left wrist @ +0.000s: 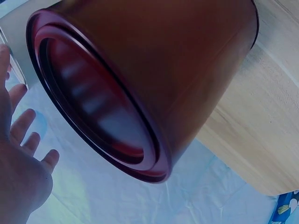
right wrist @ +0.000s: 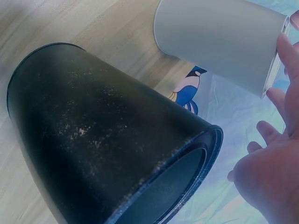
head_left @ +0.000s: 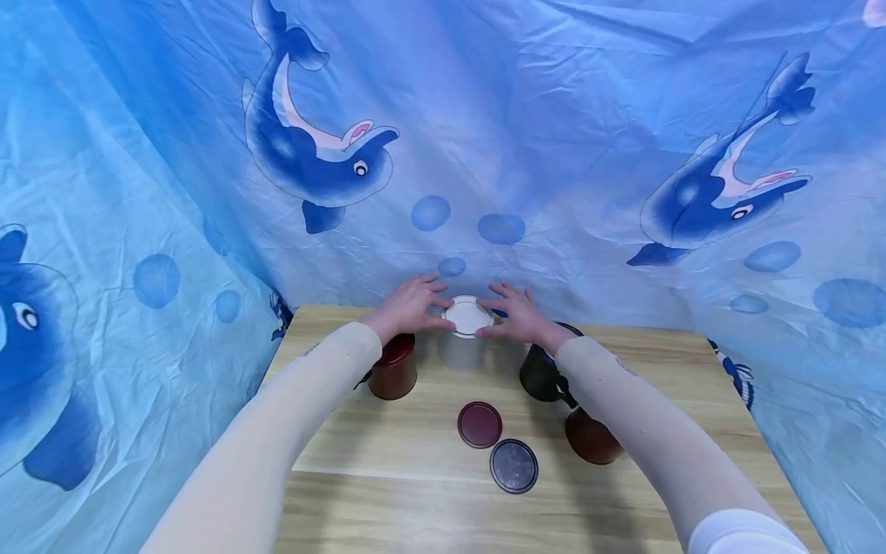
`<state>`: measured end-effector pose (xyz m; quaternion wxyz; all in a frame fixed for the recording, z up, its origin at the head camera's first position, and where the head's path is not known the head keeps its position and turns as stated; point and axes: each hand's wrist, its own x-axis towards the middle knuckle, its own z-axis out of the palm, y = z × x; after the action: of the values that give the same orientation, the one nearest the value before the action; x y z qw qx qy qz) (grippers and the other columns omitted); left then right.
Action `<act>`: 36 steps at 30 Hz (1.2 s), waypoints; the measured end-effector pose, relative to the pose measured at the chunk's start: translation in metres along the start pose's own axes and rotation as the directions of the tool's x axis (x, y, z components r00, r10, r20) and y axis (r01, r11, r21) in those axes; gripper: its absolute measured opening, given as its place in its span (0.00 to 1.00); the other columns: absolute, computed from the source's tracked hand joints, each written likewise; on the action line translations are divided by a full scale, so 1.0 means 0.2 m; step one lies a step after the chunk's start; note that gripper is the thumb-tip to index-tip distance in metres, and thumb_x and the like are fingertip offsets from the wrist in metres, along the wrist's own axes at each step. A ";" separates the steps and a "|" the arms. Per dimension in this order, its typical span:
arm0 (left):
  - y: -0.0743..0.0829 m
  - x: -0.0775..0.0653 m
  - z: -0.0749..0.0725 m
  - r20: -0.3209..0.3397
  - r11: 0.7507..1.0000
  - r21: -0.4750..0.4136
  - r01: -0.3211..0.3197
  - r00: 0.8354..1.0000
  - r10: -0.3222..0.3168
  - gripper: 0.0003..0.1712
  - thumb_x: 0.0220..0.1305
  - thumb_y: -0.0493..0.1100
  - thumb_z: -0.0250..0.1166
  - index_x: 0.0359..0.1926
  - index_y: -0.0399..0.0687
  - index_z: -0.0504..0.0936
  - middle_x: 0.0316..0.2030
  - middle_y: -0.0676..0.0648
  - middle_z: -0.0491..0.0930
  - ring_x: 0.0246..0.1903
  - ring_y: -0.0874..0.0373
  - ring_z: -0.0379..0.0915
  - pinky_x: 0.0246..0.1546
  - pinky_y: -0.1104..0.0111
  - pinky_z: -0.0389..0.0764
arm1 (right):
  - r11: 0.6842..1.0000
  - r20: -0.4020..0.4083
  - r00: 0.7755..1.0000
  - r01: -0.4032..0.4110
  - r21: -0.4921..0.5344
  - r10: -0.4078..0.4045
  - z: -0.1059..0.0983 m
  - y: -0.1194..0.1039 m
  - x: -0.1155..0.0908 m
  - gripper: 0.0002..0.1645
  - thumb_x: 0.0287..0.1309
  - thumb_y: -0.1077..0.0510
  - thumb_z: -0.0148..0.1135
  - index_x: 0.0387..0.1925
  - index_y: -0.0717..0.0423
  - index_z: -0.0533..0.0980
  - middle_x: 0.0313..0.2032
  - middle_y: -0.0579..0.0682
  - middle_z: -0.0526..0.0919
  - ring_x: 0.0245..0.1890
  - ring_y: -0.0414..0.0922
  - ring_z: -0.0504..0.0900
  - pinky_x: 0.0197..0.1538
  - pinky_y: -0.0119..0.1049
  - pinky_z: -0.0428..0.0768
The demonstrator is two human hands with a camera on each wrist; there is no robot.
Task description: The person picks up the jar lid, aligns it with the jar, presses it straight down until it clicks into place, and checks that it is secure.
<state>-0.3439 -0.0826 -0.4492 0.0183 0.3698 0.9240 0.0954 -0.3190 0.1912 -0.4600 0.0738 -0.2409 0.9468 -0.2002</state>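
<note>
White can (head_left: 461,354): upright near the 12 o'clock edge of the wooden table (head_left: 388,454); centre of the dial below, head view.
White lid (head_left: 467,317): at the can's mouth; full seating cannot be told.
Left hand (head_left: 415,303): at 10 o'clock, fingers spread apart, thumb and index finger touching the lid's rim.
Right hand (head_left: 519,315): at 2 o'clock, fingers likewise apart, thumb and index finger at the opposite rim.
Red can (head_left: 392,375): 8 o'clock, near the left forearm.
Black can (head_left: 540,375): 4 o'clock.
Brown can (head_left: 592,438): 4 o'clock, farther out, partly hidden by the right forearm.
Maroon lid (head_left: 480,425): flat, 6 o'clock.
Dark lid (head_left: 514,466): flat, 5 o'clock, just beside the maroon one.
</note>
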 end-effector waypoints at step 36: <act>0.07 0.04 0.06 0.040 0.984 -0.074 0.163 0.986 -0.161 0.39 0.66 0.68 0.71 0.72 0.56 0.81 0.78 0.43 0.68 0.82 0.40 0.50 0.80 0.45 0.59 | 0.997 -0.068 0.997 -0.024 0.077 0.029 0.05 -0.02 0.00 0.38 0.68 0.42 0.73 0.73 0.52 0.77 0.82 0.63 0.58 0.84 0.66 0.46 0.77 0.78 0.40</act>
<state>-0.3394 -0.0658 -0.4571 0.0561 0.2940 0.9462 0.1229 -0.3158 0.1849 -0.4670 0.0528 -0.2182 0.9436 -0.2432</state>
